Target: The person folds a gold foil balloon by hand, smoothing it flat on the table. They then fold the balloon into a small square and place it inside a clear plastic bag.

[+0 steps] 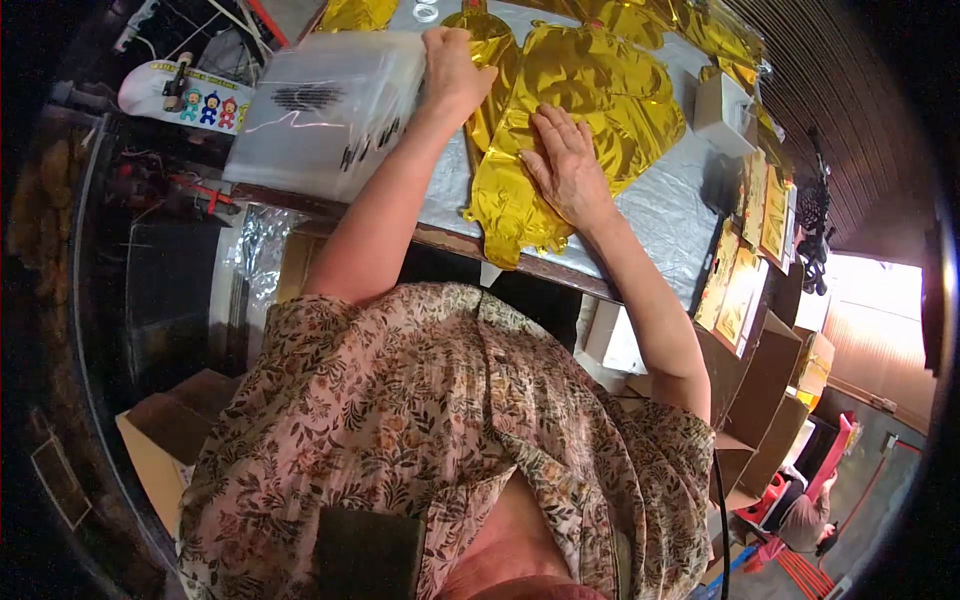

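My right hand (565, 165) lies spread flat on the gold foil balloon (580, 110); my left hand (455, 65) curls over its far end by the plastic-wrapped box (325, 110). Balloon's long axis runs away across the grey surface (665, 215).

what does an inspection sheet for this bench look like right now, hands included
surface: table covered in silver sheet, front edge wooden.
job's things: gold foil balloon lying flat on the sheet; more gold foil pieces at the far edge.
clutter: translucent plastic box at the left; small white box at the right; gold packets stacked along the right edge.
grips: left hand rests at the balloon's upper end beside the plastic box; right hand pressed flat on the balloon, fingers spread.
cables: dark cord by the person's right side.
surroundings: cardboard boxes below the table; another person low at the right.
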Tool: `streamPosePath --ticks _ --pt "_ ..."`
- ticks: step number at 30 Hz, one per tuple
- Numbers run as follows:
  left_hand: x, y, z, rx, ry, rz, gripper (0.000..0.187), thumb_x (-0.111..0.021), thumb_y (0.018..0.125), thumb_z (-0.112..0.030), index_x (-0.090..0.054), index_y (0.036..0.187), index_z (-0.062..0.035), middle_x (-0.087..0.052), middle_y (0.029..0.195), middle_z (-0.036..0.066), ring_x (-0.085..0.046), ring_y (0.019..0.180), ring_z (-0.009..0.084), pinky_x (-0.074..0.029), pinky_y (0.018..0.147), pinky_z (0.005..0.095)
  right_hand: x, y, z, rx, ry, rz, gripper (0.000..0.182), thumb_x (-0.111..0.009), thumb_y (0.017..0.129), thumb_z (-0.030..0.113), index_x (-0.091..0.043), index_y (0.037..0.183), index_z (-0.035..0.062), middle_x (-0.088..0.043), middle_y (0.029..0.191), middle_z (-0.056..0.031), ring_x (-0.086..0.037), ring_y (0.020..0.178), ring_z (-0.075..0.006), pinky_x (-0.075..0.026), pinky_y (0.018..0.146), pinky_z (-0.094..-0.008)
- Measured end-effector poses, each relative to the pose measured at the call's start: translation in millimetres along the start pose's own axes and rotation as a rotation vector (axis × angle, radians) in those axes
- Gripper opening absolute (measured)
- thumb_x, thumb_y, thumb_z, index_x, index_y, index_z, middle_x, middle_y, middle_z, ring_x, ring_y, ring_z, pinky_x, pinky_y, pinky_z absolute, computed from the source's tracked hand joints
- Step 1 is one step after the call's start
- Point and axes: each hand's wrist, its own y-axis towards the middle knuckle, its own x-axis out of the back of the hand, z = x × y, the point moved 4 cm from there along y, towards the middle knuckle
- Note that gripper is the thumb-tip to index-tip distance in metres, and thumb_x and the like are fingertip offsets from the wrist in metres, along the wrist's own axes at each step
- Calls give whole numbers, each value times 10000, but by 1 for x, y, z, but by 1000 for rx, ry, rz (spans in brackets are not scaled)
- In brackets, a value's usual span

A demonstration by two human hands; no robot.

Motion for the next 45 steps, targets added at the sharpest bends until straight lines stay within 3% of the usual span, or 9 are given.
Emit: streamPosePath --ticks 6,8,10,12,16,21,28,34,45 --pt "21 -3 -22 -168 -230 -294 690 -887 736 -134 -588 1357 -125 -341 1552 249 -524 1323 397 -482 1082 431 2 0 3 -9 2 -10 519 -648 1004 267 -528 1407 -36 -496 1505 -224 -435 1422 -413 -323 1192 -529" --pt "29 -3 -46 -217 -288 -241 535 -672 893 -6 -577 1411 -99 -403 1562 237 -458 1377 425 -414 1127 499 2 0 3 -7 3 -10 517 -653 998 256 -530 1406 -39 -497 1502 -225 -443 1413 -415 -326 1189 -526" --pt "35 -2 -59 -585 -429 -384 691 -636 832 131 -490 1465 -105 -298 1599 275 -410 1409 472 -444 1120 473 3 1 3 -2 8 -14 522 -657 994 253 -529 1407 -39 -498 1500 -227 -448 1408 -416 -327 1187 -527" --pt "18 0 -71 -402 -314 48 670 -644 834 122 -489 1454 -78 -282 1606 270 -387 1430 471 -462 1101 473 3 0 3 1 12 -14 526 -662 989 249 -528 1408 -40 -500 1497 -228 -452 1402 -417 -328 1185 -528" --pt "1 -8 -91 -529 -334 54 718 -853 770 -93 -545 1417 -137 -357 1547 220 -547 1307 367 -483 1094 430 4 0 3 8 19 -26 523 -668 979 237 -532 1401 -41 -504 1481 -243 -456 1390 -428 -333 1181 -525" --pt "-15 -24 -106 -551 -664 393 550 -700 966 -121 -502 1479 -122 -509 1502 134 -680 1171 274 -603 927 320 6 1 4 8 32 26 551 -673 978 242 -517 1426 -38 -490 1483 -271 -446 1396 -442 -332 1176 -546" --pt "17 33 -34 -556 -400 120 190 -679 972 -125 -750 1136 -58 -738 1162 84 -711 1074 250 -565 908 352 2 -2 3 -21 13 2 556 -673 985 264 -518 1421 -44 -495 1494 -242 -447 1402 -433 -325 1188 -538" --pt "-28 41 -10 -812 -200 235 215 -705 953 -183 -768 1122 -67 -754 1155 76 -694 1051 286 -545 957 382 3 1 4 -29 10 4 558 -675 984 266 -518 1429 -32 -499 1498 -231 -456 1399 -428 -323 1190 -536" --pt "-36 17 -9 -723 -128 320 338 -706 955 -349 -752 1218 -142 -700 1322 3 -584 1240 282 -460 1058 487 6 2 4 -26 29 2 557 -700 967 250 -526 1419 -27 -517 1462 -259 -481 1364 -441 -345 1177 -535"
